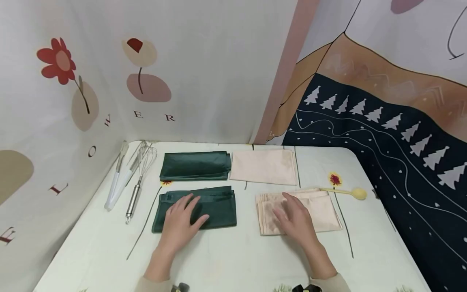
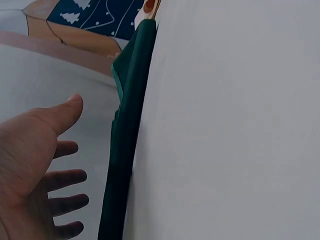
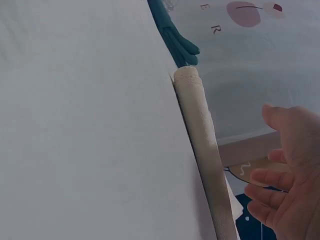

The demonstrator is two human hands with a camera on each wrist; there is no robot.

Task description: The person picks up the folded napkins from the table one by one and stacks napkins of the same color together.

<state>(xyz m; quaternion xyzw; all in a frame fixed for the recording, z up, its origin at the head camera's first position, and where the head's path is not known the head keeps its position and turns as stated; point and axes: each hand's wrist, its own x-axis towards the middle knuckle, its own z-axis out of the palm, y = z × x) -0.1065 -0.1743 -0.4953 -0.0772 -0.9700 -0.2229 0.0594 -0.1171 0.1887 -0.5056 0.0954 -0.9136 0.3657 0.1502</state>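
Observation:
My left hand [image 1: 179, 221], fingers spread, is over the near folded dark green satiny cloth [image 1: 222, 209]. In the left wrist view a gap shows between that hand [image 2: 37, 170] and the cloth's folded edge [image 2: 127, 135]. On the other side, my right hand [image 1: 296, 221] hovers above the near folded pale pink cloth [image 1: 322, 213], its fingers loosely extended. The right wrist view has the hand [image 3: 295, 175] apart from the pink cloth's rounded fold [image 3: 202, 135]. Neither hand holds anything.
Behind lie a second folded green cloth [image 1: 195, 165] and a second pink one [image 1: 263, 166], side by side. At the left are a whisk [image 1: 136, 194] and white-handled utensils [image 1: 118, 188]. A yellow spoon [image 1: 357, 194] lies at the right, its handle reaching the near pink cloth. Printed curtains [image 1: 219, 81] enclose the table.

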